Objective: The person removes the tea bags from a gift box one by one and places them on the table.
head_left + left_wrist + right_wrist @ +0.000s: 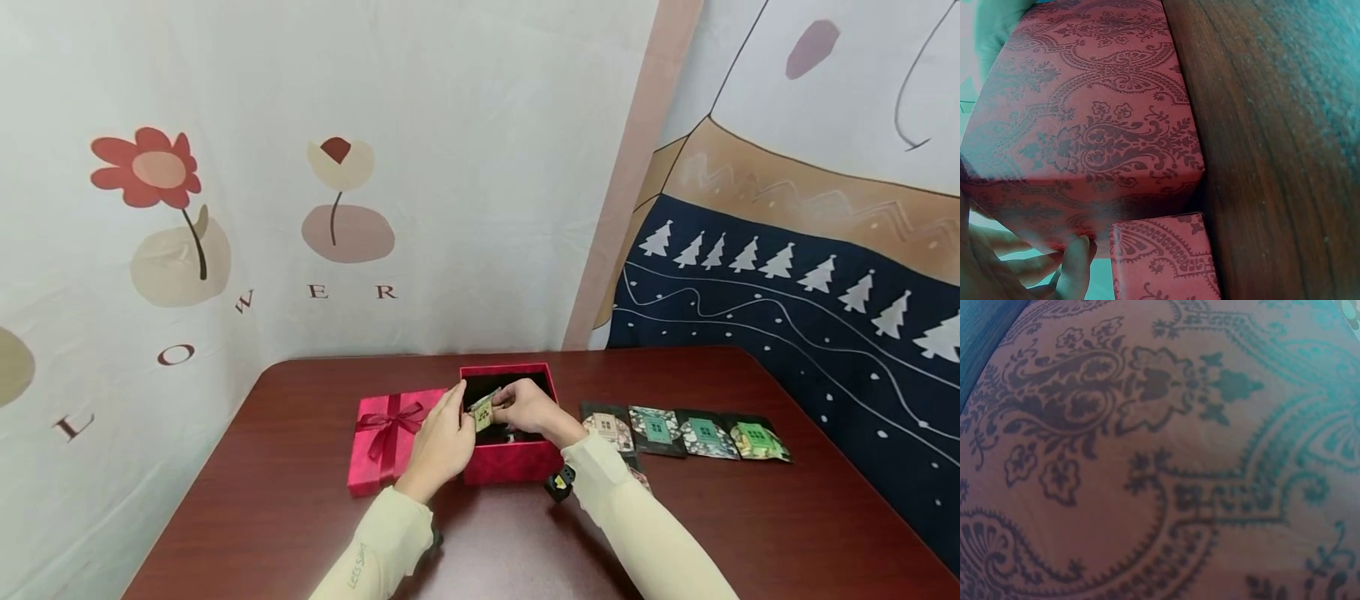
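A red gift box (510, 463) with a dark patterned outer wall stands uncovered on the table, its inside black. My left hand (444, 442) holds the box at its left wall; in the left wrist view its bent fingers (1076, 265) lie against that side. Over the box opening, my right hand (528, 407) pinches a small yellow-green sachet (483, 414) with dark print. My fingers and the box rim hide part of the box's contents. Only the patterned box wall (1147, 444) fills the right wrist view, close and blurred.
Left of the box lies its red lid (366, 454) with a dark red ribbon bow. Several flat sachets lie in a row to the right, among them a green one (707, 435). Another sachet (639, 475) is partly under my right sleeve. A printed cloth hangs behind the table.
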Demonstrator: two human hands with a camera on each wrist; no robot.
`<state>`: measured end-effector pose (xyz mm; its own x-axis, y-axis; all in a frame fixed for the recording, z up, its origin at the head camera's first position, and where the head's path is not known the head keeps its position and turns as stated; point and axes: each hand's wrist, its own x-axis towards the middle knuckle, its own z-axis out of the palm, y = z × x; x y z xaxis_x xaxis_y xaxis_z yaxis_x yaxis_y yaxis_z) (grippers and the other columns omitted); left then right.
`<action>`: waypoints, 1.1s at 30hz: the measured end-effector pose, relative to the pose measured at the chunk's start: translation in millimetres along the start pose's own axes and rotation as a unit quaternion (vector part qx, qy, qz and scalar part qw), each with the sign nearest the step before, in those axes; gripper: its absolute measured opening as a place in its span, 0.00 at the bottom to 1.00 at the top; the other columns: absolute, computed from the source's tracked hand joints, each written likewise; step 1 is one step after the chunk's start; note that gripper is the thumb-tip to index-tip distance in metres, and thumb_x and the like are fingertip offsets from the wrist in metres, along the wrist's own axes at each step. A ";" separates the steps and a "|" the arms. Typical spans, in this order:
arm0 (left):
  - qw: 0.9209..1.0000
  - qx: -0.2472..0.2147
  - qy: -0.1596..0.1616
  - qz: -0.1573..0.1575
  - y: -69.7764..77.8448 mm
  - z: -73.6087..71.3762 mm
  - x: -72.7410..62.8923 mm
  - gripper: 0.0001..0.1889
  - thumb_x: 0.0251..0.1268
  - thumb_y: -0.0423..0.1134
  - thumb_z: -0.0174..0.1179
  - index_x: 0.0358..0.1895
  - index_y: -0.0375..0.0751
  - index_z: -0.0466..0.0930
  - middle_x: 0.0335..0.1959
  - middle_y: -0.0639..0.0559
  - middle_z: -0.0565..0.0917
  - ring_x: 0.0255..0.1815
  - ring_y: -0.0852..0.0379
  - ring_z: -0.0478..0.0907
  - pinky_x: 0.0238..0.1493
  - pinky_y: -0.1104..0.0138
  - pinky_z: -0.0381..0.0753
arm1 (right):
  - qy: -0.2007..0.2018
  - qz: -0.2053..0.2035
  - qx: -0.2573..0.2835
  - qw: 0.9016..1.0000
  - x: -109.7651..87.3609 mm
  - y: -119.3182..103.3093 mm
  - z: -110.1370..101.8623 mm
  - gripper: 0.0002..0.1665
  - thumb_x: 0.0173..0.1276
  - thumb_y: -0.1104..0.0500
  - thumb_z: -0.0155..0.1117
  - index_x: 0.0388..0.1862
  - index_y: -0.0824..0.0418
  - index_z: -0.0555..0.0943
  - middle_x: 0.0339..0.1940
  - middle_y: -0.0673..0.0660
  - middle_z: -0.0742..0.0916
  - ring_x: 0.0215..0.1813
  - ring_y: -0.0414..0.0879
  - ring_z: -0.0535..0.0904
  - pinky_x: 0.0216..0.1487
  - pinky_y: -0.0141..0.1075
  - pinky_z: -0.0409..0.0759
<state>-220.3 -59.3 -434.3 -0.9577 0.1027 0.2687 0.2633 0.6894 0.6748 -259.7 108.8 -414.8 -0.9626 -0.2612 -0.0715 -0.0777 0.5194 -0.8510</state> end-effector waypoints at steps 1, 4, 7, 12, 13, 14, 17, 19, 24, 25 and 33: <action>1.000 0.000 0.000 -0.001 0.0 0.0 -0.1 0.29 0.70 0.40 0.49 0.75 0.43 0.65 0.73 0.47 0.68 0.72 0.44 0.66 0.62 0.44 0.71 | 0.006 -0.004 0.000 1.000 -0.2 0.1 -0.2 0.12 0.61 0.68 0.67 0.44 0.73 0.84 0.33 0.58 0.87 0.25 0.43 0.80 0.30 0.34 0.81; 1.000 0.000 0.002 0.001 -0.2 0.6 -0.7 0.29 0.71 0.39 0.50 0.74 0.42 0.65 0.73 0.46 0.68 0.71 0.43 0.67 0.62 0.44 0.71 | 0.025 -0.013 -0.005 1.000 -1.7 -0.2 -1.0 0.10 0.60 0.69 0.67 0.42 0.71 0.85 0.32 0.56 0.87 0.29 0.43 0.80 0.31 0.33 0.80; 1.000 0.001 0.002 0.003 -0.4 1.9 -1.3 0.28 0.71 0.39 0.50 0.74 0.41 0.65 0.73 0.45 0.69 0.71 0.43 0.67 0.63 0.44 0.71 | 0.044 -0.020 -0.008 0.999 -4.1 0.3 -2.8 0.10 0.60 0.69 0.68 0.41 0.69 0.86 0.32 0.56 0.87 0.32 0.42 0.81 0.33 0.34 0.81; 1.000 -0.002 -0.001 -0.004 -0.4 1.4 -1.1 0.29 0.71 0.39 0.50 0.75 0.41 0.64 0.73 0.45 0.68 0.72 0.44 0.66 0.64 0.44 0.69 | 0.064 -0.043 0.007 0.997 -11.2 -3.4 -10.9 0.10 0.61 0.68 0.68 0.42 0.68 0.86 0.35 0.57 0.88 0.33 0.43 0.83 0.33 0.40 0.84; 1.000 -0.002 -0.001 -0.005 -0.4 1.1 -0.8 0.29 0.71 0.39 0.50 0.75 0.42 0.64 0.74 0.46 0.67 0.72 0.44 0.65 0.65 0.44 0.69 | 0.066 -0.048 0.010 0.997 -13.1 -4.7 -13.6 0.10 0.62 0.68 0.68 0.42 0.68 0.86 0.35 0.57 0.88 0.33 0.44 0.83 0.32 0.40 0.85; 1.000 -0.003 -0.002 -0.006 -0.3 0.8 -0.5 0.29 0.71 0.40 0.50 0.75 0.42 0.64 0.74 0.46 0.67 0.73 0.44 0.65 0.65 0.44 0.69 | 0.070 -0.054 0.010 0.996 -15.3 -6.1 -16.7 0.09 0.62 0.67 0.68 0.42 0.68 0.86 0.36 0.57 0.88 0.34 0.43 0.83 0.32 0.39 0.84; 1.000 -0.002 -0.003 -0.008 -0.3 0.0 0.6 0.30 0.71 0.40 0.50 0.76 0.43 0.63 0.74 0.47 0.67 0.73 0.44 0.65 0.64 0.44 0.70 | 0.082 -0.064 0.008 0.995 -24.0 -8.6 -28.1 0.09 0.62 0.66 0.69 0.41 0.67 0.87 0.37 0.56 0.88 0.35 0.43 0.82 0.33 0.36 0.83; 1.000 -0.002 -0.005 -0.008 -0.8 0.4 0.7 0.30 0.71 0.40 0.50 0.76 0.43 0.62 0.74 0.46 0.66 0.73 0.43 0.65 0.63 0.43 0.71 | 0.087 -0.063 0.009 0.994 -31.5 -8.9 -37.9 0.09 0.62 0.66 0.68 0.42 0.66 0.87 0.39 0.57 0.88 0.37 0.44 0.82 0.35 0.35 0.82; 1.000 -0.003 -0.001 -0.006 -1.3 0.6 0.6 0.30 0.70 0.40 0.51 0.76 0.44 0.63 0.74 0.46 0.67 0.73 0.43 0.65 0.63 0.42 0.71 | 0.095 -0.058 0.007 0.994 -52.3 -2.4 -67.3 0.11 0.64 0.64 0.67 0.45 0.67 0.86 0.43 0.60 0.88 0.41 0.45 0.83 0.38 0.35 0.81; 1.000 -0.002 0.001 -0.005 -1.2 0.2 0.7 0.30 0.70 0.40 0.51 0.76 0.44 0.63 0.74 0.46 0.67 0.73 0.43 0.65 0.63 0.42 0.71 | 0.100 -0.058 0.004 0.993 -56.4 0.6 -73.7 0.12 0.64 0.64 0.67 0.45 0.68 0.86 0.44 0.60 0.88 0.41 0.46 0.83 0.38 0.35 0.81; 1.000 -0.001 -0.001 -0.002 -1.0 0.6 0.3 0.31 0.70 0.41 0.51 0.76 0.44 0.63 0.74 0.47 0.67 0.72 0.43 0.65 0.62 0.42 0.72 | 0.127 -0.016 -0.026 0.991 -103.1 27.0 -119.8 0.15 0.66 0.60 0.68 0.48 0.67 0.85 0.45 0.61 0.88 0.41 0.46 0.82 0.38 0.36 0.80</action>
<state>-221.0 -59.5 -435.3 -0.9591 0.1013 0.2642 0.2593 0.6887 0.6771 -193.7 247.2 -368.1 -0.9932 -0.0679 0.0946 -0.1164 0.5567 -0.8225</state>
